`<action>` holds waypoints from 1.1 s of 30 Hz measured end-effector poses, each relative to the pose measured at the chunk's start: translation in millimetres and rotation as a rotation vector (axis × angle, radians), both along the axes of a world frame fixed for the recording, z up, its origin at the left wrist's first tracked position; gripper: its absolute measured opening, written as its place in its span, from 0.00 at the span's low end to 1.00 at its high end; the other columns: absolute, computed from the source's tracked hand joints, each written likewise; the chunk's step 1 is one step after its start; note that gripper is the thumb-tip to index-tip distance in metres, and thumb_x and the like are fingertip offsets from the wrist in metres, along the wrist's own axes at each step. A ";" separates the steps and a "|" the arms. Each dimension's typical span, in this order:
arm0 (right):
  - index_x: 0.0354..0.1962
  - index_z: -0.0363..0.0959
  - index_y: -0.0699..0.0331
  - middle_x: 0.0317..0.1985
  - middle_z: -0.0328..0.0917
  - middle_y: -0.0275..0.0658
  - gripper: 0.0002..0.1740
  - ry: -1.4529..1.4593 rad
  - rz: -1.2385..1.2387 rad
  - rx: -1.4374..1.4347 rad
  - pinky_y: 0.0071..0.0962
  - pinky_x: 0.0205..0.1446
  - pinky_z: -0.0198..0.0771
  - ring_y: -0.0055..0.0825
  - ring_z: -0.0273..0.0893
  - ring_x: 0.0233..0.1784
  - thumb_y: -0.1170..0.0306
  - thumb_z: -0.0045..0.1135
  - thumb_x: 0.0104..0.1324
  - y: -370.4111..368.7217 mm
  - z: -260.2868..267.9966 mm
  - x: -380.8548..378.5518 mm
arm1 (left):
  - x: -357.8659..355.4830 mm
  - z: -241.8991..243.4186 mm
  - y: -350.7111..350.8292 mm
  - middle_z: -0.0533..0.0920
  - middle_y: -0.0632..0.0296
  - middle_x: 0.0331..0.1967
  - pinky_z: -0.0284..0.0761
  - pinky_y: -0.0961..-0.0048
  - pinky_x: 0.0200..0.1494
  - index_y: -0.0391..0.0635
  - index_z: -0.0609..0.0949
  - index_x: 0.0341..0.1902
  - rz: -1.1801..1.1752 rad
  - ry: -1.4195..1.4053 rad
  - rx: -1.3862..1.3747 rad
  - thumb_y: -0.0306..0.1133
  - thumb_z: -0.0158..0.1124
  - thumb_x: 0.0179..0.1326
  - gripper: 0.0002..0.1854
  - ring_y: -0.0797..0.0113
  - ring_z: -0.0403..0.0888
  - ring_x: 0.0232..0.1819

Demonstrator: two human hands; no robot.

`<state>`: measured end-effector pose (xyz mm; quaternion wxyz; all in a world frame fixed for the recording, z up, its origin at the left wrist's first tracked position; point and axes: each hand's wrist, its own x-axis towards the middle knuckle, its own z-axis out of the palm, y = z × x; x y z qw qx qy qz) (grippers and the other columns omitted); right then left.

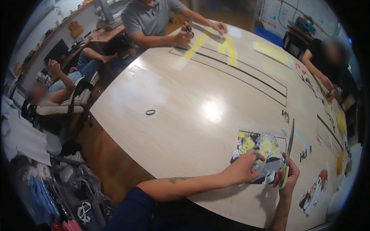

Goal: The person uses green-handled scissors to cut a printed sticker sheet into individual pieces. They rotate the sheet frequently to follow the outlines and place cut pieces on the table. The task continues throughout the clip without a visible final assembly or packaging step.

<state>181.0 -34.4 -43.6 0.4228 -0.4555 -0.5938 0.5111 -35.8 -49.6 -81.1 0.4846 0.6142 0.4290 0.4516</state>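
My left hand, with a ring on one finger, rests over the lower part of a printed picture sheet in grey, black, white and yellow. Its fingertips touch the sheet or hang just above it; I cannot tell which. In my right hand, just right of that sheet, are scissors with light green handles. Their blades point away from me and look closed. Part of the picture is hidden under my left hand and forearm.
Cut-out prints and black letters lie on the wooden table to the right. A dark ring-shaped band lies further left. Across the table a person holds scissors by yellow strips; two others sit farther off.
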 end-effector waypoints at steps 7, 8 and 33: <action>0.63 0.60 0.73 0.28 0.81 0.38 0.40 0.093 -0.067 -0.100 0.15 0.16 0.65 0.16 0.73 0.16 0.66 0.69 0.59 -7.7 -24.4 -22.5 | -3.8 19.5 -2.5 0.80 0.60 0.29 0.78 0.79 0.33 0.36 0.79 0.40 -0.070 -0.107 -0.114 0.26 0.68 0.52 0.12 0.76 0.81 0.29; 0.63 0.59 0.73 0.31 0.82 0.41 0.39 0.139 -0.110 -0.052 0.13 0.23 0.70 0.18 0.77 0.22 0.73 0.69 0.57 -9.1 -40.4 -19.1 | -3.4 21.4 -2.7 0.80 0.60 0.29 0.78 0.79 0.33 0.36 0.79 0.40 -0.088 -0.099 -0.120 0.27 0.68 0.52 0.12 0.76 0.81 0.29; 0.65 0.52 0.74 0.26 0.82 0.43 0.45 0.108 -0.063 -0.251 0.15 0.14 0.65 0.17 0.73 0.15 0.80 0.68 0.53 -14.3 -21.7 -3.9 | 14.9 -5.3 -2.4 0.82 0.63 0.32 0.76 0.79 0.37 0.40 0.81 0.40 -0.121 -0.135 -0.156 0.30 0.68 0.59 0.09 0.79 0.77 0.34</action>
